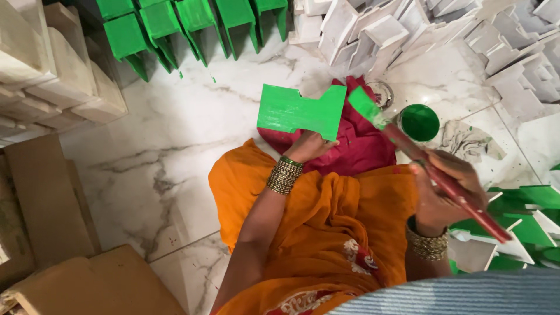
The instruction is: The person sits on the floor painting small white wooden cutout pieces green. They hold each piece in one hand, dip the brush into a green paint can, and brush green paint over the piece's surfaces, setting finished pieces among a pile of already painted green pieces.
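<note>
Left hand [309,146] gripping green board [300,109], right hand [446,189] seemingly clasping paintbrush [426,160]

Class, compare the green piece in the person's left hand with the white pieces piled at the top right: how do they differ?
The held piece is green with paint; the white pieces are unpainted. The held piece is up off the floor, flat face to the camera, in the left hand; the white pieces lie heaped at all angles. Both look like similar cut-out shapes.

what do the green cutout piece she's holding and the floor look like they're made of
The green cutout piece looks like thin wood or board, coated in wet, glossy green paint; unpainted ones nearby are pale. The floor looks like polished white marble or marble-look tile, with grey veins.
</note>
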Action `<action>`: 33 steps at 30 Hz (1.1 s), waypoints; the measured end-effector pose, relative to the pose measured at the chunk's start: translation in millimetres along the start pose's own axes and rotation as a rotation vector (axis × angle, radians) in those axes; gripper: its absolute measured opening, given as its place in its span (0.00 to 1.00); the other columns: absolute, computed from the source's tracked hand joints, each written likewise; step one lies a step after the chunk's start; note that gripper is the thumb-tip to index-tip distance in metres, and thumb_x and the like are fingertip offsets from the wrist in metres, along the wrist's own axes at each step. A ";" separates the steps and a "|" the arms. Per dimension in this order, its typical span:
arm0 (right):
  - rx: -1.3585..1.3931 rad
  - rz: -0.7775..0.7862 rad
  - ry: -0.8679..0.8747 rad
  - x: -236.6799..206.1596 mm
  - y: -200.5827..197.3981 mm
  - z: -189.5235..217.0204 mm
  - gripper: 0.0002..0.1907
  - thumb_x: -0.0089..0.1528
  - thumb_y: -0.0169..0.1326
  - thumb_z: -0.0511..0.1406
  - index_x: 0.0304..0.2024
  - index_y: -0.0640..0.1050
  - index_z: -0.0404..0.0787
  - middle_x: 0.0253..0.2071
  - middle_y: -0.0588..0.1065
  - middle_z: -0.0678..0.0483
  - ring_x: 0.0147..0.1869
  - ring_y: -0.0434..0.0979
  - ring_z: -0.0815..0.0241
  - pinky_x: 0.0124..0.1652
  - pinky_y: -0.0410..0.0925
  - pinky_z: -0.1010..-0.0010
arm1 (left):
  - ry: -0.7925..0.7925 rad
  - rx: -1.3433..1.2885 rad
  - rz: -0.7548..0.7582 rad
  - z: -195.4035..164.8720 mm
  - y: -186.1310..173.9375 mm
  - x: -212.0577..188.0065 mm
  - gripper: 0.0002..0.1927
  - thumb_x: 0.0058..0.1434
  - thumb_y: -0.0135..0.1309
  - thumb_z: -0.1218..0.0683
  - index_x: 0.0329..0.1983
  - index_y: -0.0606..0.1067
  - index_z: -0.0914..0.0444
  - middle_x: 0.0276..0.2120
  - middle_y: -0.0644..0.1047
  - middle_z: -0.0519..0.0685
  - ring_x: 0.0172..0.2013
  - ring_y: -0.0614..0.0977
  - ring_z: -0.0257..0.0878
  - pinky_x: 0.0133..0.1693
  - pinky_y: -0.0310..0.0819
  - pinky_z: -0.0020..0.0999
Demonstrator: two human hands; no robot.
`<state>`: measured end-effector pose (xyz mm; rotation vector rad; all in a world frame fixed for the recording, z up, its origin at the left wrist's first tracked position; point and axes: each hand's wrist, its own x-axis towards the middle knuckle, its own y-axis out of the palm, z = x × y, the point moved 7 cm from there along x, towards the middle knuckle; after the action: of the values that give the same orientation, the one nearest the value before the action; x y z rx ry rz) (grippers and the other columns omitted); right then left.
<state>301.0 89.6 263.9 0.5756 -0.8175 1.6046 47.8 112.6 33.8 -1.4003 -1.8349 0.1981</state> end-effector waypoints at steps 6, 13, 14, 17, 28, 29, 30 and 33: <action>-0.119 0.089 -0.020 -1.3 17.6 3.1 0.16 0.64 0.72 0.23 0.50 0.78 0.31 0.46 0.80 0.42 0.45 0.81 0.59 0.47 0.76 0.74 | -0.016 0.007 0.030 0.7 1.0 -0.3 0.16 0.58 0.65 0.53 0.38 0.74 0.68 0.38 0.77 0.61 0.43 0.79 0.58 0.47 0.73 0.51; -0.044 0.129 0.064 2.1 6.1 0.3 0.15 0.63 0.71 0.25 0.48 0.78 0.30 0.46 0.80 0.43 0.45 0.82 0.61 0.47 0.76 0.75 | -0.037 -0.002 0.034 1.4 2.4 0.1 0.16 0.58 0.64 0.54 0.44 0.74 0.67 0.42 0.78 0.61 0.45 0.79 0.58 0.47 0.74 0.50; -0.046 0.120 0.080 2.3 2.3 0.9 0.16 0.62 0.72 0.25 0.48 0.78 0.30 0.45 0.80 0.44 0.44 0.82 0.61 0.46 0.76 0.76 | -0.034 -0.007 0.030 1.8 2.5 -0.4 0.16 0.58 0.64 0.55 0.44 0.74 0.67 0.42 0.78 0.61 0.45 0.79 0.58 0.47 0.74 0.50; -0.023 0.112 0.036 4.7 -3.4 7.1 0.14 0.65 0.71 0.25 0.48 0.78 0.29 0.47 0.80 0.43 0.48 0.82 0.59 0.51 0.77 0.74 | -0.043 -0.019 0.030 3.9 4.4 -0.6 0.15 0.59 0.64 0.54 0.43 0.75 0.67 0.41 0.78 0.61 0.45 0.79 0.58 0.47 0.74 0.49; 0.025 0.179 0.112 8.7 3.3 3.3 0.13 0.63 0.70 0.24 0.46 0.79 0.29 0.45 0.80 0.43 0.46 0.82 0.60 0.49 0.76 0.75 | 0.038 0.004 -0.014 -6.6 -3.9 -0.9 0.15 0.57 0.63 0.56 0.42 0.75 0.68 0.40 0.78 0.61 0.44 0.79 0.58 0.45 0.73 0.50; 0.057 0.169 0.139 8.8 0.0 3.5 0.13 0.63 0.70 0.25 0.46 0.78 0.30 0.45 0.80 0.43 0.46 0.82 0.61 0.49 0.76 0.76 | 0.020 -0.003 0.006 -5.2 -2.5 -0.9 0.15 0.58 0.63 0.56 0.42 0.75 0.68 0.40 0.78 0.61 0.43 0.79 0.57 0.45 0.73 0.49; 0.053 0.155 0.122 10.4 -1.4 4.6 0.13 0.64 0.70 0.24 0.46 0.79 0.30 0.45 0.80 0.43 0.46 0.82 0.60 0.49 0.76 0.75 | 0.002 -0.009 0.025 -3.5 -0.9 0.1 0.14 0.59 0.63 0.55 0.43 0.74 0.68 0.40 0.78 0.60 0.43 0.80 0.57 0.45 0.74 0.49; 0.021 0.125 0.064 14.7 1.1 5.1 0.13 0.66 0.71 0.24 0.47 0.78 0.30 0.46 0.80 0.43 0.48 0.83 0.59 0.51 0.77 0.74 | -0.018 0.004 0.045 -1.6 4.1 -1.4 0.14 0.59 0.63 0.55 0.43 0.74 0.67 0.39 0.78 0.60 0.43 0.80 0.57 0.46 0.74 0.49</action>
<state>296.7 94.9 277.9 0.4935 -0.8024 1.7392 52.0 112.3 31.9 -1.4421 -1.8179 0.2374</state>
